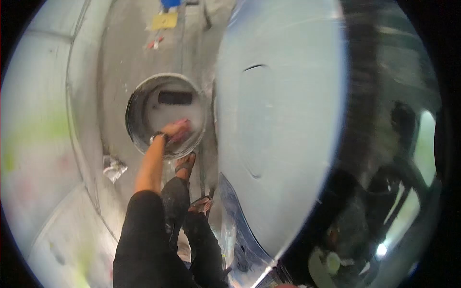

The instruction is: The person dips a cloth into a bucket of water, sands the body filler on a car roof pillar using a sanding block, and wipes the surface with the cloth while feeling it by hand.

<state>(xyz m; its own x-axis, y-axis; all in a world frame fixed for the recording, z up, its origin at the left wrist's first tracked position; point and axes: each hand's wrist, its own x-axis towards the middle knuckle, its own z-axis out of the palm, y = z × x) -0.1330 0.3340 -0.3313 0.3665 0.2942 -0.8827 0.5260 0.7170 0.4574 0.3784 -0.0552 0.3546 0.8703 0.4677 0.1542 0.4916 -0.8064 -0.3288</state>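
My left hand (pixel 177 128), a dark band on its wrist, reaches down into a round bucket (pixel 132 108). Its fingers are closed on a wet pink-red cloth (pixel 178 138), blurred by motion, at or just above the cloudy water (pixel 161 115). A dark rectangular block (pixel 175 98) lies in the water beyond the hand. Of my right hand, at most a small skin-toned sliver shows at the bottom edge, right of centre; its fingers are hidden.
A pale car body panel (pixel 283 120) with dark glass (pixel 384 120) fills the right side. My sandalled feet (pixel 185 163) stand by the bucket. Crumpled foil-like litter (pixel 114 168) lies left; a yellow piece (pixel 164 21) and red bits (pixel 155 43) lie ahead. A paint-marked pale surface (pixel 38 120) borders the left.
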